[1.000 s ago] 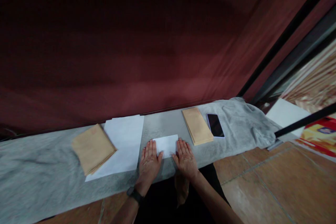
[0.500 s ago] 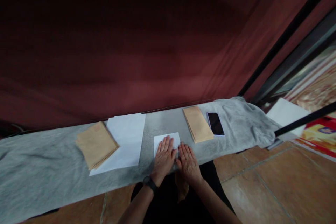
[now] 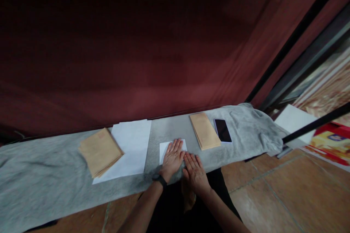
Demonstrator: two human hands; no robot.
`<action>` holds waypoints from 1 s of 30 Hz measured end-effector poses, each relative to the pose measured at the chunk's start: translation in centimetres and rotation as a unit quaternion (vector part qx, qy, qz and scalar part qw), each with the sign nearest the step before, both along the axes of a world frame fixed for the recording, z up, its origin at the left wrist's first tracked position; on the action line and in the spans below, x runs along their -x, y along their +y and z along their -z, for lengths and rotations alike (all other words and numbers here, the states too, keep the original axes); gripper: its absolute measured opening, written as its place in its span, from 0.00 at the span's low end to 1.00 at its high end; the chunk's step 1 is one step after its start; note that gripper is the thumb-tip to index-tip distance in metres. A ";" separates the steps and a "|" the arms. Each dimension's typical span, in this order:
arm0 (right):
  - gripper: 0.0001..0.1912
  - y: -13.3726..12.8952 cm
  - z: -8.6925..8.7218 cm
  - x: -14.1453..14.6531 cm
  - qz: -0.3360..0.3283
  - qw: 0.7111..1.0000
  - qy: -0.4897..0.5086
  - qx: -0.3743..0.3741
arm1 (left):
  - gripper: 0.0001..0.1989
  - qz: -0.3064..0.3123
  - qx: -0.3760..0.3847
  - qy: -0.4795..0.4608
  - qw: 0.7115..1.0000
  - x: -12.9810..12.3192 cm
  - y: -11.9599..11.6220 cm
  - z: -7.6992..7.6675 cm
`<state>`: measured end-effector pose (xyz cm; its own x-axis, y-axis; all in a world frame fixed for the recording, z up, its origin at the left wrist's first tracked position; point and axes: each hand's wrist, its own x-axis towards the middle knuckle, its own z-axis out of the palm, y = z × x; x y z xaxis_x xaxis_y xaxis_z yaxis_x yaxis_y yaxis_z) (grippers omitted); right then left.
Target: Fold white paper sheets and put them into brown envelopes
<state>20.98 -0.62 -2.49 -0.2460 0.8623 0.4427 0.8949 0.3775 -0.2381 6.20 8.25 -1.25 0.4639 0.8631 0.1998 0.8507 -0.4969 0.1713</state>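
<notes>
A small white sheet of folded-looking paper [image 3: 163, 150] lies on the grey cloth in front of me. My left hand [image 3: 172, 158] rests flat across it, fingers stretched out and covering much of its middle and right side. Close beside, my right hand [image 3: 195, 171] lies flat with its fingers extended, the fingertips at the paper's lower right corner. Neither hand grips anything. To the right is a stack of brown envelopes [image 3: 205, 131]. Farther left, another fanned stack of brown envelopes [image 3: 100, 152] overlaps large white paper sheets [image 3: 132, 145].
A smartphone [image 3: 223, 130] lies right of the right-hand envelopes. Grey cloth [image 3: 41, 174] covers the long narrow surface, wrinkled at both ends. Behind it rises a dark red wall [image 3: 164, 62]. A black pole [image 3: 314, 123], a white board [image 3: 294, 120] and a red printed box [image 3: 333, 140] are at right.
My left hand has slid slightly right and up over the paper. My right hand has shifted a little down, toward the near edge. The view has tilted slightly.
</notes>
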 end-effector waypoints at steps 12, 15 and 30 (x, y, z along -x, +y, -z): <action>0.26 0.0 0.5 0.0 -0.003 1.000 0.002 -0.019 | 0.33 -0.090 -0.036 0.021 0.995 4.7 -2.2 0.6; 0.26 -0.1 0.5 0.0 0.003 1.000 0.006 -0.021 | 0.33 -0.096 -0.044 0.015 0.994 5.7 -2.8 0.7; 0.25 -0.2 0.5 0.1 0.004 1.000 -0.003 -0.020 | 0.23 -0.055 -0.006 0.044 0.998 8.8 -3.2 2.0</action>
